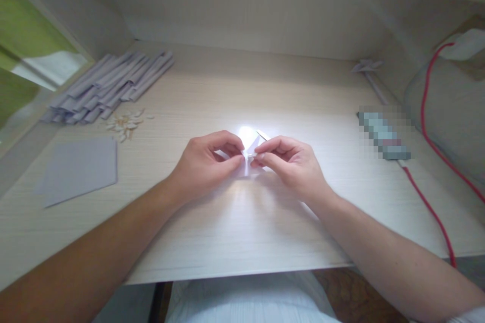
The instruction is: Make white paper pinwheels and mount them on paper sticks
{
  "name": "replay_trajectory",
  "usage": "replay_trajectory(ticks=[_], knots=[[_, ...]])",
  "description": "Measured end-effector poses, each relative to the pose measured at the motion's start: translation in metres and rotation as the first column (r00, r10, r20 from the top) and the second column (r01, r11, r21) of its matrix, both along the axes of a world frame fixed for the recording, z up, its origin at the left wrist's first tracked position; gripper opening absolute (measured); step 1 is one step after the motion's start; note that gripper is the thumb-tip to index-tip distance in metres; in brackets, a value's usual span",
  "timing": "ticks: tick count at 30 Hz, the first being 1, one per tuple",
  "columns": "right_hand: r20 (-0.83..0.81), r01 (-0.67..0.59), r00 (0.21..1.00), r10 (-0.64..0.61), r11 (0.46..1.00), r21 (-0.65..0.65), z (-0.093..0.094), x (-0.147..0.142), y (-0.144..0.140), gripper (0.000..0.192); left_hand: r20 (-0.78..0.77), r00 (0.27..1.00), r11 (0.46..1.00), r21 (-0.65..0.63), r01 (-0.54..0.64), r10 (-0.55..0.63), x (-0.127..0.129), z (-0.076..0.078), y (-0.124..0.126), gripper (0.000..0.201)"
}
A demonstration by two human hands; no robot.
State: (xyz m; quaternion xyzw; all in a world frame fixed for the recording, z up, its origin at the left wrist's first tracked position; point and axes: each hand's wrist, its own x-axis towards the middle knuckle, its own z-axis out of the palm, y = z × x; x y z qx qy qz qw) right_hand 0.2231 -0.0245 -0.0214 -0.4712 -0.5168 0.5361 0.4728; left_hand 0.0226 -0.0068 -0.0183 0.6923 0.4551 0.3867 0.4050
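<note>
At the middle of the desk, my left hand (212, 161) pinches a piece of white paper (248, 169) between thumb and fingertips. The paper has folded, pointed corners and is partly washed out by glare. From the other side my right hand (288, 161) closes its thumb and fingers around a small white piece at the paper's centre; its kind is too small and bright to tell. A thin pointed strip (262, 135) sticks up behind the right fingertips. Both hands are just above the desk top, fingertips almost touching.
Rolled paper tubes (109, 86) are piled at the back left. Before them lie small white pieces (125, 123) and a stack of square paper (81, 166). A paper pinwheel (369, 68) on a stick lies back right, near a blurred phone (383, 135) and red cord (430, 217).
</note>
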Motion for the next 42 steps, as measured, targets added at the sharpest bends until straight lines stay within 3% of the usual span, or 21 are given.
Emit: replay_trajectory(ticks=[7,20,42], knots=[[0.054,-0.017,0.998,0.018,1.0,-0.016,-0.0009,-0.0005,0.0007,0.008,0.08,0.995,0.997,-0.039,0.064,-0.061,-0.0002,-0.0004,0.0012,0.009],[0.089,-0.019,0.996,0.017,0.999,0.025,-0.0009,0.0002,0.0,0.003,0.134,0.989,0.995,-0.07,0.074,-0.064,-0.0014,0.0026,0.0016,0.015],[0.15,-0.037,0.988,0.03,0.998,0.045,-0.0015,0.0001,-0.0011,0.007,0.13,0.985,0.993,-0.016,0.12,-0.117,-0.0003,0.0035,0.0008,0.016]])
